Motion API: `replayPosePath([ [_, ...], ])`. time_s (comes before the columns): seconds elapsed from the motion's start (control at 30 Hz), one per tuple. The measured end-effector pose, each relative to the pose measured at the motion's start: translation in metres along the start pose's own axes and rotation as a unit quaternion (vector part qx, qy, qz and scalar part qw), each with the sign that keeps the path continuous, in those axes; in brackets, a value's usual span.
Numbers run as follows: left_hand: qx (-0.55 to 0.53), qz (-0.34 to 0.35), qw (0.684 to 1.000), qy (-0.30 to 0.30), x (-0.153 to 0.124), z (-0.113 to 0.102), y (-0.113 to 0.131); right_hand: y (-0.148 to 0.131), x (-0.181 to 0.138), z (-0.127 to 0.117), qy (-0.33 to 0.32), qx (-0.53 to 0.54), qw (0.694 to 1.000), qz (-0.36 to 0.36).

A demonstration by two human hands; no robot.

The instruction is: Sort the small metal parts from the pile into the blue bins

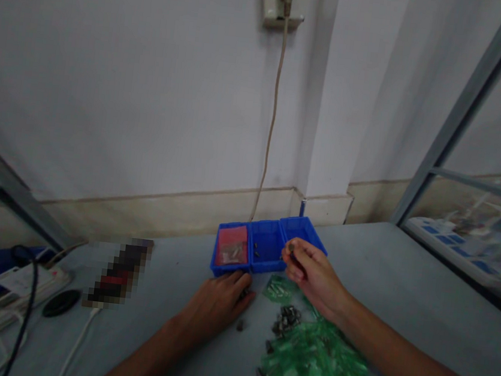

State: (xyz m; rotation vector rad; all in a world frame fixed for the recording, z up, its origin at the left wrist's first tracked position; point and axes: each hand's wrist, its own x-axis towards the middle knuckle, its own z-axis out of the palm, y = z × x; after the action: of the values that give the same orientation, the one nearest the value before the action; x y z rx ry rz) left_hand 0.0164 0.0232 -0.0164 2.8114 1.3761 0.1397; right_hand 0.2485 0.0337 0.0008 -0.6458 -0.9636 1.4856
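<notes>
My right hand [315,277] is raised over the front of the blue bins, its thumb and fingers pinching a small dark metal part [291,249]. My left hand [222,296] rests on the table against the front of the left bin [229,270]. Its fingers curl in toward the thumb, around something dark and too small to make out. One loose metal part [240,325] lies just below it. Between the hands are a small green packet [279,289] and a heap of dark metal parts [287,320]. A large pile of green plastic packets [316,364] spreads below my right forearm.
A pink packet with a clear bag [232,246] fills the left bin. The middle bin [267,238] holds a few small parts; the right bin [302,230] is partly hidden. A blurred-out object [118,275], white cable [79,343] and black disc [62,303] lie left.
</notes>
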Motion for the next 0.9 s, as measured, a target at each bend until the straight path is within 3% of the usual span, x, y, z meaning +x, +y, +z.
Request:
replayPosePath([
  [0.33,0.003,0.005,1.000,0.003,0.0003,0.0014,-0.0008,0.0001,0.0017,-0.0032,-0.052,0.092,0.993,0.046],
  [0.9,0.000,0.009,1.000,0.014,-0.0011,0.0054,-0.0029,0.0014,0.0004,-0.0035,-0.090,0.092,0.990,0.062],
])
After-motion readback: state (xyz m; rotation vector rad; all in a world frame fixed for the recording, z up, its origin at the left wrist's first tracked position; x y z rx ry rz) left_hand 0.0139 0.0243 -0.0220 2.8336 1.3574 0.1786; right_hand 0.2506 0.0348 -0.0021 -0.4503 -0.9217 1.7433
